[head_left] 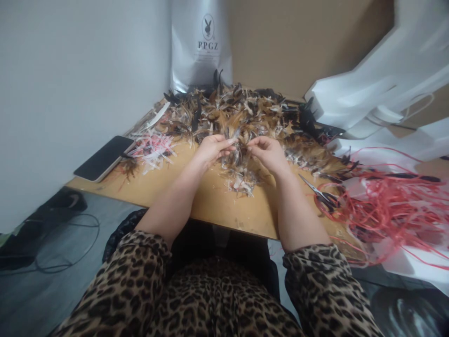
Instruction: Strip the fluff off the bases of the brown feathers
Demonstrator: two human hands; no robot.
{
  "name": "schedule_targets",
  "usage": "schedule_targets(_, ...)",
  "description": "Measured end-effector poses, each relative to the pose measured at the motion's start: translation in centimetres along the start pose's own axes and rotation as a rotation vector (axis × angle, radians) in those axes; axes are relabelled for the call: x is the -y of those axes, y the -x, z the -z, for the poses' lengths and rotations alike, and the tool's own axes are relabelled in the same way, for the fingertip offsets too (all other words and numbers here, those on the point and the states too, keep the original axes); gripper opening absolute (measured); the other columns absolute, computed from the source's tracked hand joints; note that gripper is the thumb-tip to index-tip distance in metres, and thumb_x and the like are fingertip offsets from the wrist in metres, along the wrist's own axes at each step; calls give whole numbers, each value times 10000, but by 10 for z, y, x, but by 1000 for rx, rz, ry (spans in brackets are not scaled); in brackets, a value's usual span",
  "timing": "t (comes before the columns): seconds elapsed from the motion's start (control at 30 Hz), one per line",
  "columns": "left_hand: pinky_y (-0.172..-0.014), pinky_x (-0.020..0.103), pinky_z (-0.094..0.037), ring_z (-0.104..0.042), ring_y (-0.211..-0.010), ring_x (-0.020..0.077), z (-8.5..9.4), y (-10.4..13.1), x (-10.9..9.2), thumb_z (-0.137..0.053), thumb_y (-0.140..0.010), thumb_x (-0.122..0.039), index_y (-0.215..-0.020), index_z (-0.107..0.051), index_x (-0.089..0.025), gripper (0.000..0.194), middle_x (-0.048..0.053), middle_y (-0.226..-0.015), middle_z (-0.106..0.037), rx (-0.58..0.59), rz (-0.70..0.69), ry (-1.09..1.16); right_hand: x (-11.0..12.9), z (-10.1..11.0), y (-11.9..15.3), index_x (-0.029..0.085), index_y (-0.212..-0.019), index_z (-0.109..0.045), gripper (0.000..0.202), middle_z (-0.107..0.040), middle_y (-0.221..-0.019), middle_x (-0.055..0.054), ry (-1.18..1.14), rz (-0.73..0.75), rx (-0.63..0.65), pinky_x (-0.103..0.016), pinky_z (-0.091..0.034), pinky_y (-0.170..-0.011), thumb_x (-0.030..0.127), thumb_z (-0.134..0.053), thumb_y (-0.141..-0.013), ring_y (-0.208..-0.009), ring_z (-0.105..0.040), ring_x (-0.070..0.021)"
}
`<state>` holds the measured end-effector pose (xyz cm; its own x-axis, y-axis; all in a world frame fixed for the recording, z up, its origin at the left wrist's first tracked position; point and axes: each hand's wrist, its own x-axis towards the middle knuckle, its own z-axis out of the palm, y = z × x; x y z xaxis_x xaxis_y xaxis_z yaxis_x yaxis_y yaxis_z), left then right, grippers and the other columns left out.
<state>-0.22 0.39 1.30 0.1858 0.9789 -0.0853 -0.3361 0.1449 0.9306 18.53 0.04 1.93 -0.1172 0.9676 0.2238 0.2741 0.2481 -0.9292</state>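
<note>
Wispy brown feathers (229, 122) pinched upright in the left hand (220, 149).

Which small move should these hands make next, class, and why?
Probably bring the right hand slightly toward the left hand: the left fingers appear to pinch a feather, and the right fingers are pinched close by, across a small gap.

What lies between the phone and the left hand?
In the head view, a loose heap of pink and white strips beside the phone, then bare tabletop toward the left hand.
</note>
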Motion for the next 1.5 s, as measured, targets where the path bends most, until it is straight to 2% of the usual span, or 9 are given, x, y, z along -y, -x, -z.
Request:
schedule_targets(0.23, -554, 137, -472, -657, -669, 62, -2, 3, -2, -710, -751, -175, -796, -677, -77, 112, 110, -979, -720, 21, -2, -4, 2, 1, 0, 176, -707, -666, 172, -608, -579, 29, -309, -67, -31, -218, -382, -515, 267, -748, -587, -509, -481, -75)
schedule_targets(0.37, -548, 133, -473, -652, -655, 59, -3, 4, -3, -711, -750, -172, -798, -677, -73, 115, 105, -928, -723, 26, -8, 1, 7, 0, 2, 179, -692, -656, 202, -601, -568, 31, -526, -130, 13, -208, -390, -510, 254, -776, -547, -514, -503, -73)
schedule_targets(0.5, -545, 127, -484, -646, -617, 58, -4, 4, 0, -724, -734, -164, -810, -680, -77, 124, 73, -814, -718, 59, -18, 2, 6, -2, 2, 184, -699, -646, 225, -638, -615, 24, -636, -179, 57, -199, -408, -506, 251, -790, -540, -535, -536, -74)
schedule_targets(0.7, -647, 147, -530, -681, -672, 83, -6, 3, 8, -721, -731, -130, -834, -681, -71, 125, 63, -760, -713, 118, 10, 68, -1, -7, 1, 180, -737, -641, 227, -694, -733, 1, -687, -206, 88, -190, -444, -525, 243, -789, -577, -598, -585, -79)
schedule_targets(0.9, -780, 189, -540, -704, -771, 111, -7, 2, 9, -691, -751, -84, -803, -675, -65, 57, 85, -825, -726, 61, 33, 107, 1, -3, 0, 188, -703, -616, 233, -703, -792, 15, -732, -193, 62, -183, -476, -535, 252, -786, -558, -622, -595, -75)
schedule_targets(1.17, -721, 181, -533, -700, -755, 106, -5, 1, 5, -682, -768, -104, -788, -657, -68, 48, 100, -881, -724, 44, 45, 132, 2, -4, 0, 196, -726, -571, 252, -678, -741, 26, -668, -210, 27, -177, -474, -525, 268, -767, -586, -597, -588, -69)
schedule_targets(1.5, -661, 170, -522, -683, -680, 90, -7, 4, 5, -671, -783, -112, -832, -669, -58, 74, 92, -794, -719, 118, 92, 106, 0, -9, -1, 184, -721, -604, 251, -688, -727, 18, -707, -219, -18, -160, -499, -547, 255, -785, -564, -642, -623, -72)
